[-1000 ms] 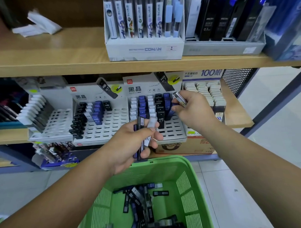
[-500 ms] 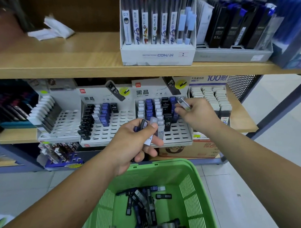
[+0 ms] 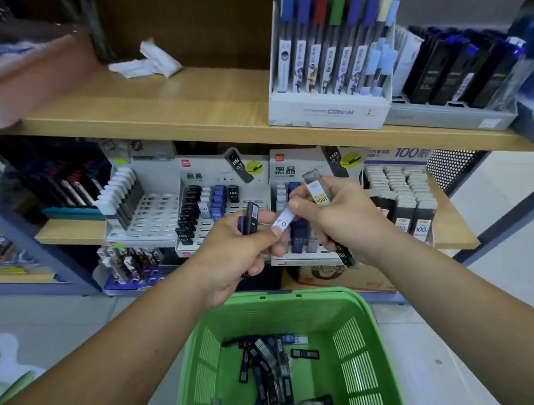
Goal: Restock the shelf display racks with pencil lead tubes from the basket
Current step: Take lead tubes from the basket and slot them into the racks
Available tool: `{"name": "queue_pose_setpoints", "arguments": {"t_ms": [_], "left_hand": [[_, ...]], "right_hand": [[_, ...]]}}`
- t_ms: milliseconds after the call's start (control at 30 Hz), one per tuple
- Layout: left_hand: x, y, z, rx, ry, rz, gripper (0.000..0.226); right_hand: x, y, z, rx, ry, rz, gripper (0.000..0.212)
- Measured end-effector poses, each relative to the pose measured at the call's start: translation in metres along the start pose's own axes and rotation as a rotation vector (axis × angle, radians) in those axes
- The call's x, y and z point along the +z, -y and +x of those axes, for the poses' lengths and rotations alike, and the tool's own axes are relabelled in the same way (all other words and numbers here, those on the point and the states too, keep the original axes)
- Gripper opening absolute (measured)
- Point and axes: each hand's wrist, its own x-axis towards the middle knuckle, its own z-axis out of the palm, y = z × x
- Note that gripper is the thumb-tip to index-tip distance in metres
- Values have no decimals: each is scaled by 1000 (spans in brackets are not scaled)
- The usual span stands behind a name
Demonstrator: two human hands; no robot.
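Behind the two hands, the right-hand white slotted plastic display rack (image 3: 286, 171) is mostly hidden. Only its printed header card and a few upright blue and grey tubes show between the fingers. Blur smears the far left end of the upper shelf, and what sits there cannot be made out. The near end of the green plastic basket (image 3: 361, 326) is cut off by the bottom edge.

The left hand (image 3: 236, 255) is curled around a small bundle of dark pencil lead tubes (image 3: 251, 217) that stand up out of the fist. The right hand (image 3: 346, 223) pinches a clear plastic lead tube (image 3: 316, 189) with a yellow "100" label, and a black tube marked HB (image 3: 345, 255) pokes out under its palm. Between the two thumbs lies a white-labelled tube (image 3: 285, 218) marked 0.7; which hand bears it cannot be told.

More loose tubes (image 3: 266, 360), black and blue, lie jumbled on the basket's floor, near and below the hands. Left of the hidden rack stands a second slotted rack (image 3: 204, 230), partly filled with black and blue tubes. Farther left is a third rack (image 3: 156, 216) with white-capped ones. On the pale wooden upper shelf (image 3: 172, 114) sit crumpled white paper (image 3: 149, 63) and a white cardboard box of pens (image 3: 326, 110).
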Motion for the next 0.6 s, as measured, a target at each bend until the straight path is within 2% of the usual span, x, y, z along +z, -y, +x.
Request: {"name": "queue_pose_setpoints", "arguments": {"t_ms": [100, 167, 233, 300, 433, 533, 600], "left_hand": [[-25, -6, -2, 17, -100, -64, 17], [-45, -9, -3, 20, -160, -116, 14], [-66, -10, -5, 15, -165, -139, 10], [-82, -8, -8, 2, -134, -96, 8], [-104, -10, -8, 35, -156, 3, 25], [-115, -11, -9, 89, -124, 191, 21], [-119, -8, -10, 112, -90, 280, 16]], "right_hand": [[13, 5, 5, 40, 76, 31, 13], [26, 9, 6, 60, 179, -55, 15], [43, 11, 7, 68, 260, -115, 18], [63, 10, 9, 83, 294, -64, 20], [91, 11, 21, 72, 251, -4, 18], [105, 14, 30, 14, 149, -66, 15], [113, 15, 33, -17, 160, -98, 15]]}}
